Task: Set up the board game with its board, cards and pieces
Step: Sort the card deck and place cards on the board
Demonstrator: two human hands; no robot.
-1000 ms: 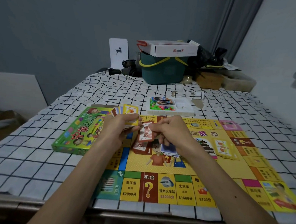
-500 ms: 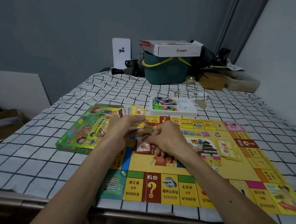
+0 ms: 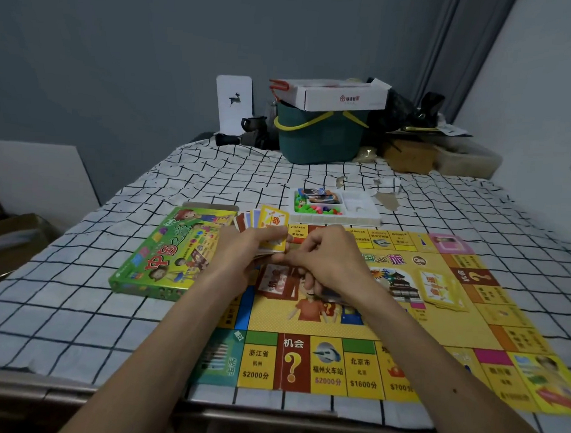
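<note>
The yellow game board (image 3: 384, 324) lies flat on the checked cloth. My left hand (image 3: 242, 252) grips a fanned stack of cards (image 3: 272, 224), yellow card in front, over the board's far left corner. My right hand (image 3: 329, 263) has its fingers curled, and thumb and forefinger pinch the lower edge of that stack. On the board below the hands lies a red-backed card pile (image 3: 276, 280). A yellow card pile (image 3: 437, 289) sits further right. A bluish pile under my right hand is mostly hidden.
The green game box (image 3: 163, 256) lies left of the board. A white tray (image 3: 360, 217) with coloured pieces and cards stands behind the board. A green bucket (image 3: 321, 138) carrying a white carton, and other clutter, line the far edge.
My right hand laid a red-backed card on the red pile, then came back up to the stack in my left hand. The camera view shifted slightly.
</note>
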